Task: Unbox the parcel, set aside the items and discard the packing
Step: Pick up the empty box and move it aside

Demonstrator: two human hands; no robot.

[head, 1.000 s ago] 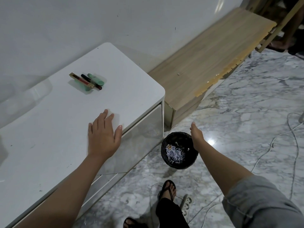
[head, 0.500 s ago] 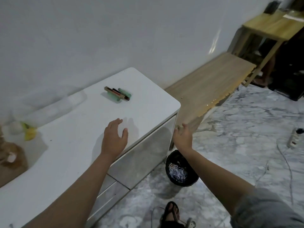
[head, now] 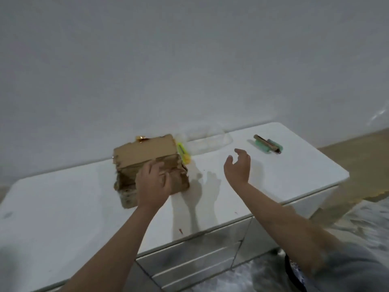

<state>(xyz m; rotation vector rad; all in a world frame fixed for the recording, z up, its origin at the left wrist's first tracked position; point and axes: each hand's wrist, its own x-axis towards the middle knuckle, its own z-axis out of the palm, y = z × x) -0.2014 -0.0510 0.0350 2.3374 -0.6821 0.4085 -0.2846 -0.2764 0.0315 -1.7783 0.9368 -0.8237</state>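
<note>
A torn brown cardboard box [head: 145,153] stands on the white cabinet [head: 294,171], near the wall. My left hand [head: 152,184] lies against the box's front right part, fingers spread over a ragged flap; I see no firm grip. My right hand [head: 237,167] hovers to the right of the box, open and empty, fingers curled upward. The unpacked items [head: 267,144], green tubes and a dark gold stick, lie together at the cabinet's back right. The view is blurred by motion.
A yellow-green cutter [head: 183,153] lies against the box's right side. Clear plastic wrap [head: 208,140] sits behind it by the wall. A black bin [head: 294,275] shows partly behind my right arm on the marble floor. A low wooden bench [head: 362,157] adjoins the cabinet's right end.
My view swung left, bringing the box into sight. My left hand moved from the bare cabinet top onto the box. My right hand rose from beside the bin to above the cabinet.
</note>
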